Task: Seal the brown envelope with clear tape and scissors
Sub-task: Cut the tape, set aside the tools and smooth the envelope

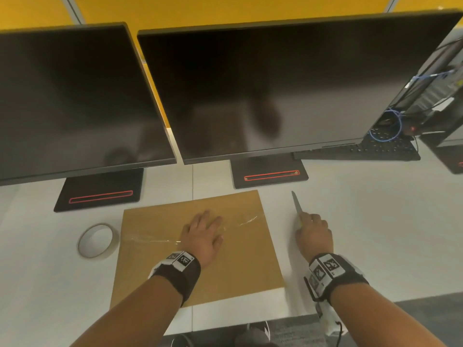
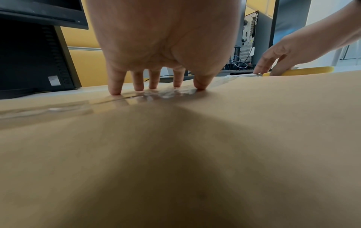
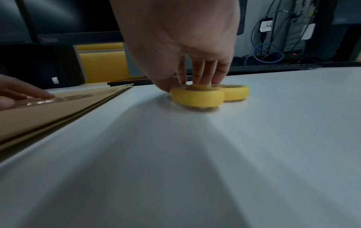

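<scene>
The brown envelope (image 1: 225,269) (image 2: 254,123) (image 3: 48,114) lies flat on the white desk (image 1: 363,221). A strip of clear tape (image 1: 248,220) (image 2: 48,110) runs across it from left to right. My left hand (image 1: 208,226) (image 2: 156,88) lies spread on the envelope, fingertips pressing the tape down. The scissors (image 1: 297,204) (image 3: 197,97) (image 2: 304,71), yellow-handled, lie on the desk just right of the envelope, blades pointing away. My right hand (image 1: 313,231) (image 3: 195,77) (image 2: 273,64) is over the handles, straight fingers touching their tops, thumb at the side. The tape roll (image 1: 114,246) sits left of the envelope.
Two dark monitors (image 1: 75,96) (image 1: 275,83) on black stands (image 1: 100,189) stand close behind the envelope. A black keyboard (image 1: 363,151) and blue cables (image 1: 390,128) are at the back right. The desk's front edge (image 1: 250,319) runs just behind my wrists.
</scene>
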`<action>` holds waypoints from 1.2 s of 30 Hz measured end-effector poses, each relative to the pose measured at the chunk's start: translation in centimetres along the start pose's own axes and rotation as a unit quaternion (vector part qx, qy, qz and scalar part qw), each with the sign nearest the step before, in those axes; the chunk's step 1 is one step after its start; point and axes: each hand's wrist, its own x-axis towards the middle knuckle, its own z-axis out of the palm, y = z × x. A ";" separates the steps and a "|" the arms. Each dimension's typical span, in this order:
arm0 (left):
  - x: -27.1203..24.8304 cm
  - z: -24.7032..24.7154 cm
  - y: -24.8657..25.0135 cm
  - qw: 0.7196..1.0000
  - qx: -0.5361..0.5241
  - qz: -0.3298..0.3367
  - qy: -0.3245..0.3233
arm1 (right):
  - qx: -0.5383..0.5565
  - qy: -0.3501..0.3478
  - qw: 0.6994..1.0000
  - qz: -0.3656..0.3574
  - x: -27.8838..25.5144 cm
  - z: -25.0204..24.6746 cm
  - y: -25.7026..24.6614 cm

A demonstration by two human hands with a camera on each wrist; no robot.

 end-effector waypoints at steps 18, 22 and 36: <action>-2.8 -6.2 -4.7 0.864 -0.487 -0.103 0.080 | 0.165 -0.039 0.891 -0.421 -5.6 -0.3 -17.9; -4.8 -6.4 -7.8 0.860 -0.480 -0.124 0.123 | 0.114 -0.049 0.894 -0.430 -6.7 0.6 -19.7; -6.4 -5.3 -14.1 0.905 -0.383 -0.156 0.104 | 0.144 -0.185 0.900 -0.368 -7.8 3.8 -25.6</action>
